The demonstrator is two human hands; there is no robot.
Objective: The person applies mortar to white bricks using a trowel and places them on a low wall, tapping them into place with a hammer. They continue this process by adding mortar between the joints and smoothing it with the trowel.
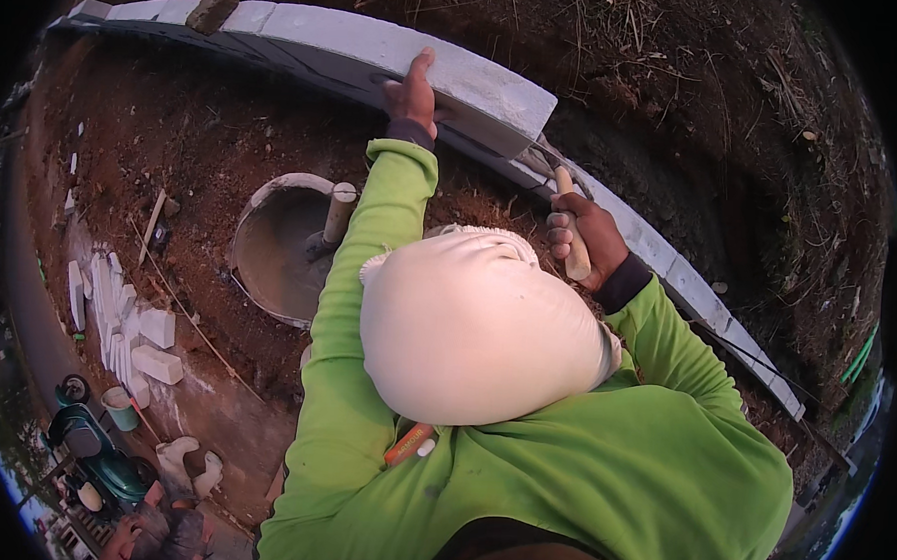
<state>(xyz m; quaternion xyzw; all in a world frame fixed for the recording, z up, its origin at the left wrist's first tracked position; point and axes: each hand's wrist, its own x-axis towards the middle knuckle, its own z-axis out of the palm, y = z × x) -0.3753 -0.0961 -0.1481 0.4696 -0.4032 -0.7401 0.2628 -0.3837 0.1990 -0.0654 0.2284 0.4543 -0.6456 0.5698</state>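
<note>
Grey concrete block (477, 86), topmost on the low wall (669, 265) curving across the upper frame, lies under the left hand (414, 93), whose fingers press flat on its near edge. Just right, the right hand (585, 241) grips a wooden-handled trowel (569, 215), fingers wrapped tight. Left of centre sits a round mortar tub (275, 247); spare blocks (140, 342) lie at left.

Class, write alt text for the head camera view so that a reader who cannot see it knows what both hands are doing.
Seen from above, a person in a bright green top presses the left hand on a pale grey block atop a low wall, while the right hand grips a wooden-handled trowel. A round mortar tub sits on the red soil beside them.
</note>
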